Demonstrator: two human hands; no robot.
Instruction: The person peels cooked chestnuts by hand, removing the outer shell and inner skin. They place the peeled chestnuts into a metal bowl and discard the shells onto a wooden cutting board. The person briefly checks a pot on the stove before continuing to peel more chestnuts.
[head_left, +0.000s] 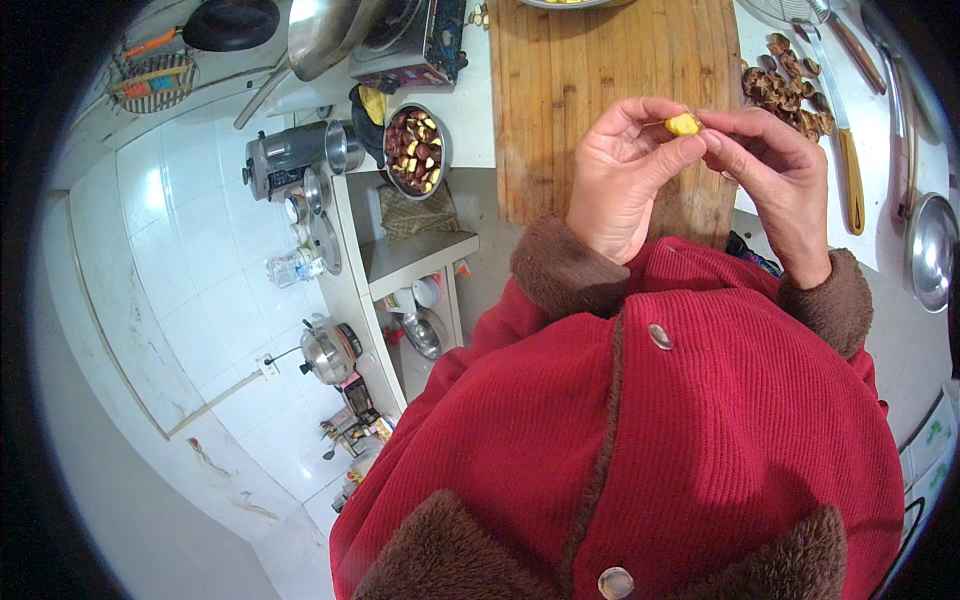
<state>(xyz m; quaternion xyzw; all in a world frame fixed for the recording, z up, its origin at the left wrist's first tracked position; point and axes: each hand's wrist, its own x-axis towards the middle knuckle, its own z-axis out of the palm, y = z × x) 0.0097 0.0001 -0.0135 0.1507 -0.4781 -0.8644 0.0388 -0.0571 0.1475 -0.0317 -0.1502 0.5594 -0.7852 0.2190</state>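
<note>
A yellow peeled chestnut (682, 124) is pinched between my two hands, above the near part of a wooden cutting board (600, 82). My left hand (626, 176) grips it between thumb and fingers from the left. On the other side, the thumb and fingertips of my right hand (772, 161) meet at the chestnut's right edge. Chestnuts with brown shells and cut yellow faces fill a metal bowl (445, 154) left of the board. Brown shell pieces (780, 90) lie heaped on the white counter to the right. At the top edge, part of a plate or bowl (566, 4) holds yellow pieces.
A knife with a yellow handle (851, 180) lies right of the shells, near a strainer (780, 10) and a metal bowl (932, 251). To the left are a gas stove (409, 67), a tilted metal wok (319, 37) and a shelf (420, 262).
</note>
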